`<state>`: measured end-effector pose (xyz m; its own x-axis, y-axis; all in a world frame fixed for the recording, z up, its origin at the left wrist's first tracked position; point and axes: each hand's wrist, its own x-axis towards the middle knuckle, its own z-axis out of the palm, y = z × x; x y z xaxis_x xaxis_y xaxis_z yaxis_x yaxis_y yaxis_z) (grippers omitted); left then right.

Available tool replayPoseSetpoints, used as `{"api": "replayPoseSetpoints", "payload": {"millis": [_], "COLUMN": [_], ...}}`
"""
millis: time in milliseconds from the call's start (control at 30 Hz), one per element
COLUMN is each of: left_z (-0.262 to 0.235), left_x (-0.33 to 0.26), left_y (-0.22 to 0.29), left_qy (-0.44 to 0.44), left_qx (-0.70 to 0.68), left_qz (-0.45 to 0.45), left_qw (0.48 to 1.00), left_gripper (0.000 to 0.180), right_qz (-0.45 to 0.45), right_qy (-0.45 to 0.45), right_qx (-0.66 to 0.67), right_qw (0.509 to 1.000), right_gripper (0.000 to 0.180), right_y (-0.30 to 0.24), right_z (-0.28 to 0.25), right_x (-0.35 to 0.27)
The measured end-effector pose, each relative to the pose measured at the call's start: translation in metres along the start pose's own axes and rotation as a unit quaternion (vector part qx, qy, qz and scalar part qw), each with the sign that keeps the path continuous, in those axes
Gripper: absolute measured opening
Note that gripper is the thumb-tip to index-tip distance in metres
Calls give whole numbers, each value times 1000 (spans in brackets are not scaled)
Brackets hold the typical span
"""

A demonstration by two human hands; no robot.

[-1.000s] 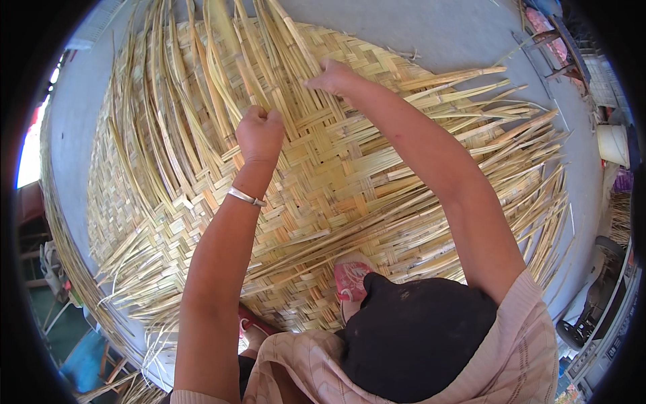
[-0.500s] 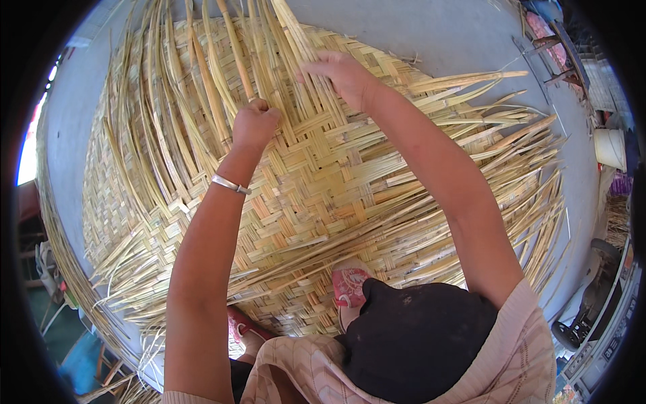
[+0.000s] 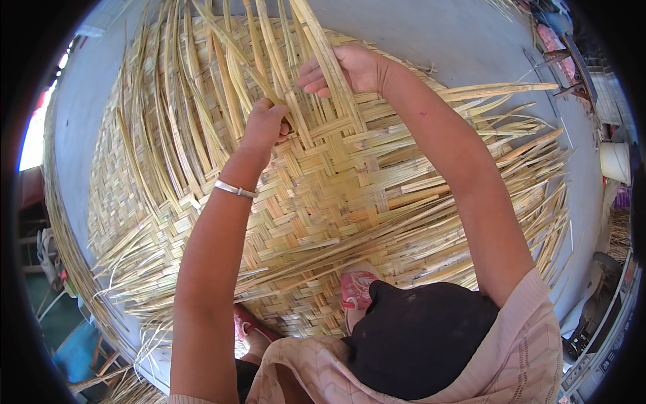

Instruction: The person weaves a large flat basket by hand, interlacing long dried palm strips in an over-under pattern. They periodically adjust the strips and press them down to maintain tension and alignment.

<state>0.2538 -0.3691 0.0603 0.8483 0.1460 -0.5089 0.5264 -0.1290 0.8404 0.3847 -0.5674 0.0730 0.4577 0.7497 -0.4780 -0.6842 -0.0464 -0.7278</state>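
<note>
A large mat (image 3: 303, 195) of woven, flattened reed strips spreads below me, with loose strip ends standing up along its far side. My left hand (image 3: 266, 126) is closed low over the weave, with a long reed strip (image 3: 235, 48) running from its fingers toward the far left. To its right, my right hand (image 3: 346, 71) has its fingers stretched out to the left. A pale raised bundle of strips (image 3: 328, 57) crosses in front of its palm and hides part of the hand.
Loose strips (image 3: 437, 222) fan out over the mat's right side. My feet in red-patterned shoes (image 3: 356, 288) are on the mat. Grey floor (image 3: 437, 34) surrounds it. A white bucket (image 3: 614, 161) stands at far right, and a blue object (image 3: 75, 353) lies at lower left.
My right hand has turned and shifted slightly right, its fingers now stretched behind the raised strips. My left hand has moved slightly right and down, and a strip now slants from it to the far left.
</note>
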Motion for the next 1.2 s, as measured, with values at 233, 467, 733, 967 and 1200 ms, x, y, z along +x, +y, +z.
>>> {"api": "replayPoseSetpoints", "payload": {"millis": [233, 467, 733, 967, 1200], "left_z": [-22, -21, -23, -12, -5], "left_x": [-1, 9, 20, 23, 29], "left_y": [18, 30, 21, -5, -24], "left_qy": [-184, -245, -230, -194, -203], "left_qx": [13, 112, 195, 199, 192], "left_qz": [-4, -34, -39, -25, 2], "left_qw": [983, 962, 953, 960, 960], "left_gripper": [22, 30, 25, 20, 19], "right_qz": [-57, -144, -233, -189, -171], "right_qy": [-37, -17, 315, 479, 501], "right_qx": [60, 39, 68, -4, 37], "right_qw": [996, 989, 917, 857, 848], "right_gripper": [36, 27, 19, 24, 23], "right_y": [3, 10, 40, 84, 103], "right_z": [7, 5, 0, 16, 7], "right_x": [0, -7, -52, -83, -73]}}
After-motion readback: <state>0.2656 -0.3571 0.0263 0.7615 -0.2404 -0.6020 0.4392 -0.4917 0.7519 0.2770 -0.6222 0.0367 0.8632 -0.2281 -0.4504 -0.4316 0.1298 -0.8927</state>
